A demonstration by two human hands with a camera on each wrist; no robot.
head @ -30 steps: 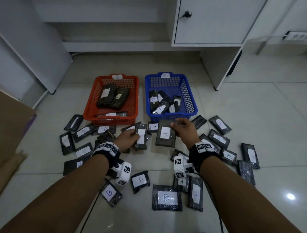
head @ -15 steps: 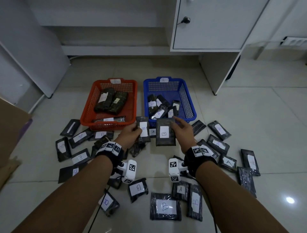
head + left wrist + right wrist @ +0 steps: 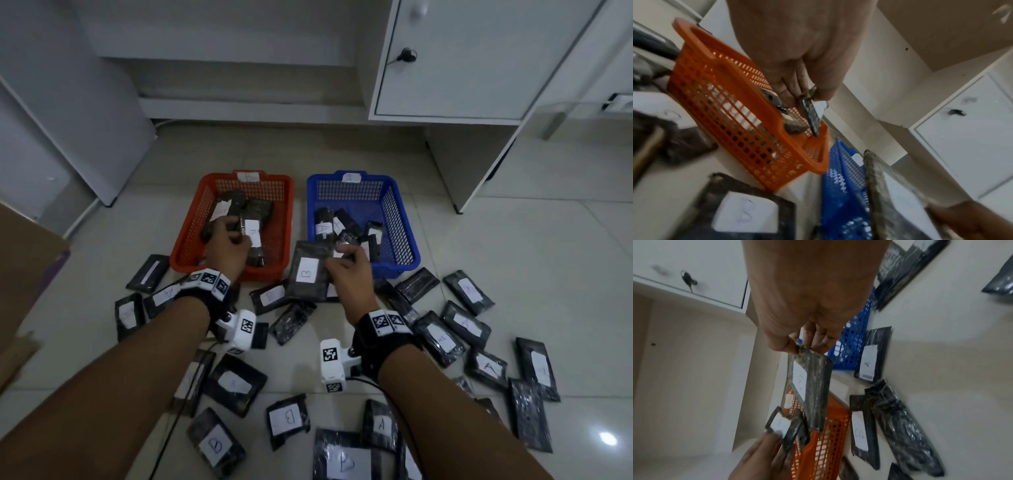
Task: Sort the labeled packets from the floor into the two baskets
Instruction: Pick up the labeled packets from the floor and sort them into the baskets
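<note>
My left hand point(image 3: 239, 240) hovers over the orange basket point(image 3: 191, 236) and pinches a small dark packet point(image 3: 254, 236) with a white label. In the left wrist view that packet point(image 3: 811, 113) hangs edge-on from the fingertips above the orange basket point(image 3: 740, 123). My right hand point(image 3: 337, 262) pinches the top corner of a larger dark packet labelled B point(image 3: 308, 274), held just in front of the gap between the orange basket and the blue basket point(image 3: 400, 226). In the right wrist view the B packet point(image 3: 816, 386) dangles from the right hand point(image 3: 803, 346). Both baskets hold several packets.
Several dark packets labelled A or B lie scattered on the tiled floor, such as a B packet point(image 3: 215, 445) near my left arm and an A packet point(image 3: 488, 366) at the right. A white cabinet point(image 3: 462, 61) stands behind the blue basket. Cardboard point(image 3: 24, 274) lies at the left.
My left hand has carried its small packet forward from in front of the baskets to over the orange basket. My right hand still holds the B packet, which is now tilted.
</note>
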